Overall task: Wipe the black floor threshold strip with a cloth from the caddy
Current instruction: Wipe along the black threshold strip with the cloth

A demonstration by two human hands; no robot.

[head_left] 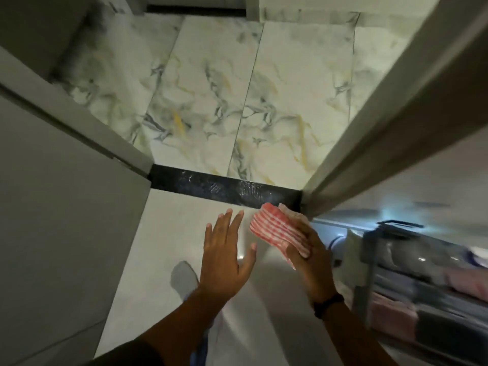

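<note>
A folded red-and-white striped cloth [277, 229] is gripped in the right hand [307, 256], the fingers closed around its near end while the far end points toward 11 o'clock. The cloth's tip is seen just short of the black threshold strip [211, 187], which is laid across the doorway between a plain pale floor [163, 233] and marbled tiles [211, 101]; whether cloth and strip touch cannot be told. The left hand [224, 257] is held empty at 9 o'clock of the cloth, fingers spread wide, palm down above the pale floor. A dark band [328, 305] is worn on the right wrist. The caddy [412, 273], blurred, is found at 3 o'clock, with folded cloths stacked inside.
</note>
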